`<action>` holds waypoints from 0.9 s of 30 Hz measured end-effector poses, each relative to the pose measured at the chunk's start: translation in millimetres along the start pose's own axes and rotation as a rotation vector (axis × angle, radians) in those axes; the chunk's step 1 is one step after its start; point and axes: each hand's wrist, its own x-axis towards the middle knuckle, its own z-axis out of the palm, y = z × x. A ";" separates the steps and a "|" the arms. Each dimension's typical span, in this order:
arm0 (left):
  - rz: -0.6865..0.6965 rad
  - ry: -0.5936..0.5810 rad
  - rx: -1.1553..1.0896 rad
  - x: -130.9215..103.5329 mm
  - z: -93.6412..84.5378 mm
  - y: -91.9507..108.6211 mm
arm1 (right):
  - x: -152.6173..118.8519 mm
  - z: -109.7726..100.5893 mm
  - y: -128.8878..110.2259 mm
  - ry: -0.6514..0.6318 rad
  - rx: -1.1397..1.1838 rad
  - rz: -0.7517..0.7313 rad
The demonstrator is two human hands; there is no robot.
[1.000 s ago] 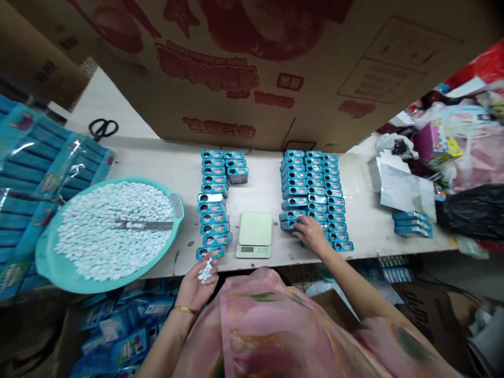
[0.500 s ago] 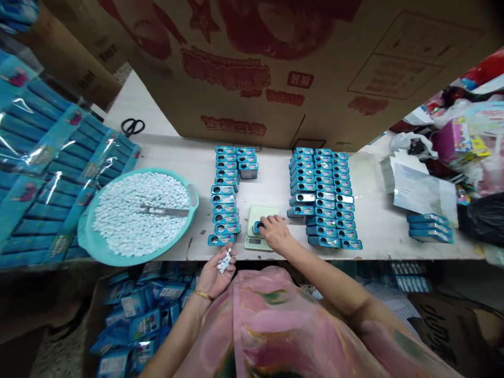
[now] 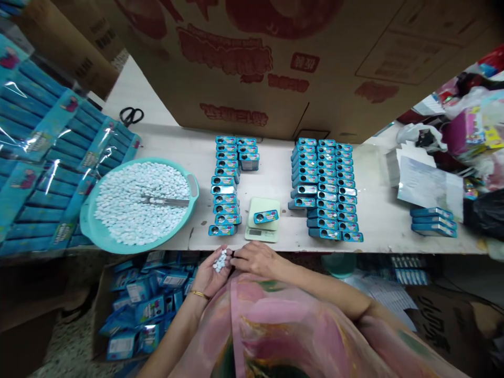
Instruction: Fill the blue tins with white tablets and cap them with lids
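My left hand (image 3: 210,274) is cupped palm up around a little heap of small white tablets (image 3: 220,261), just off the table's front edge. Beside it is my right hand (image 3: 258,260), back upward, fingers bent together with their tips at the edge of the left palm. What those fingertips hold, if anything, is hidden. A blue tin (image 3: 266,216) with a round dark opening at one end lies on a pale green kitchen scale (image 3: 255,234), touched by neither hand. Left of it, a turquoise basin (image 3: 193,191) contains many white tablets and a metal scoop-like tool (image 3: 169,201).
Rows of blue tins (image 3: 226,198) stand left of the scale, with more rows (image 3: 326,189) to the right. A large cardboard box (image 3: 236,100) blocks the back. Black scissors (image 3: 131,116) lie behind the basin. Wrapped blue packs (image 3: 51,152) are piled at left; a carton of blue packs (image 3: 147,310) sits below.
My right hand has let go of the tin on the scale and drawn back to my left hand. The left hand still cups its tablets. The view has shifted slightly.
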 end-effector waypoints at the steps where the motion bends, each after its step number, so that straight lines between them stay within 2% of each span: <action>1: 0.002 -0.017 -0.002 -0.3 -1.4 0.6 | -7.6 1.5 5.3 0.019 0.005 0.043; 7: 0.004 -0.054 -0.020 0.1 -8.9 3.1 | -72.7 12.0 58.8 0.222 0.104 0.538; 10: -0.012 -0.060 -0.023 0.9 -7.4 2.5 | -88.1 12.5 77.8 0.357 0.185 0.705; 13: -0.020 -0.061 -0.012 1.3 -3.4 1.7 | -86.1 9.3 83.8 0.461 0.235 0.753; 15: -0.019 -0.064 -0.002 1.4 -1.1 1.2 | -80.6 7.2 83.9 0.487 0.243 0.754; 19: -0.014 -0.069 0.007 2.1 0.8 0.1 | -71.3 10.6 87.3 0.467 0.301 0.751; 27: -0.002 -0.025 0.008 6.9 4.1 2.0 | -56.4 38.9 109.4 0.417 0.555 0.835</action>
